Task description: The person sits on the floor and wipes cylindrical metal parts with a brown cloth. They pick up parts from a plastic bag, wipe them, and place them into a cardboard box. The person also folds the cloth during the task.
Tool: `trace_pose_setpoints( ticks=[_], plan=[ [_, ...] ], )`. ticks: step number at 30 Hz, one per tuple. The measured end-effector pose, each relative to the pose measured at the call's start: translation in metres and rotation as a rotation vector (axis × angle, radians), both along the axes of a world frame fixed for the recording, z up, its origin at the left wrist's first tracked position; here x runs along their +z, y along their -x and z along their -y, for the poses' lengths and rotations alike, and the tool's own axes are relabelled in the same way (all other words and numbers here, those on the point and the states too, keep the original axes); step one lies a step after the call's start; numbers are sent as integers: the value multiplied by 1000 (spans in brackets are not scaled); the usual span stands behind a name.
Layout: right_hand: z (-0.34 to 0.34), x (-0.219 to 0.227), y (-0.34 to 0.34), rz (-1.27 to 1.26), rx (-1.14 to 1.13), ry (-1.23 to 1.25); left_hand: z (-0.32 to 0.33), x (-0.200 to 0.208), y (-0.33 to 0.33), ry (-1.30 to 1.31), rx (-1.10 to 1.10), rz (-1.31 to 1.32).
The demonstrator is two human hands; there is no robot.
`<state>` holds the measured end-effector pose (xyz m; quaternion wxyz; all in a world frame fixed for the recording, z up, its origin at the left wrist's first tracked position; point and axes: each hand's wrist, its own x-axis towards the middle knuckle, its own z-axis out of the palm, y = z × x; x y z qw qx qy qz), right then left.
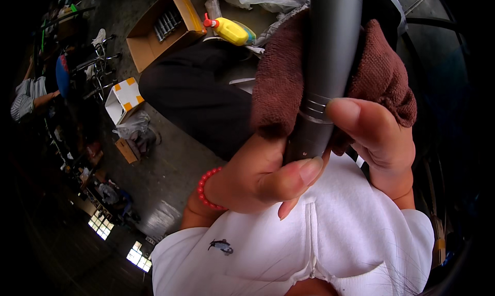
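Note:
A thick dark grey metal tube point(332, 48), with several shiny rings near its lower end, stands close in front of my chest. My left hand point(263, 177), with a red bead bracelet on the wrist, is closed round the tube's lower end, thumb against its side. Higher up, my right hand point(379, 133) grips the tube with its thumb beside the rings. A brown cloth point(278, 74) is bunched behind the tube and shows on both sides of it. Most of my fingers are hidden behind the tube and cloth.
An open cardboard box point(147, 35) with several metal parts stands at the far left, beside a yellow spray bottle point(232, 31) with a red head. Nearer are a white box point(124, 100) and plastic bags point(135, 123). Another person point(33, 97) in stripes is at far left.

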<state>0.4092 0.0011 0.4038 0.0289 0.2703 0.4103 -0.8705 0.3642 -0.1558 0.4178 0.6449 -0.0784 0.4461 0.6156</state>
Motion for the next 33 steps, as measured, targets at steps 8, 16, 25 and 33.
trace_pose_setpoints(
  ticks=[8,16,25,33],
  plan=[
    [9,5,2,-89,-138,125,0,0,2,-49,25,95],
    [16,-1,5,-25,-182,36,2,-8,7,-213,-25,79],
    [23,17,10,90,-212,-104,-1,-6,7,-119,-3,70],
    [-9,-16,-3,-221,13,258,6,-13,4,-223,19,83]
  ],
)
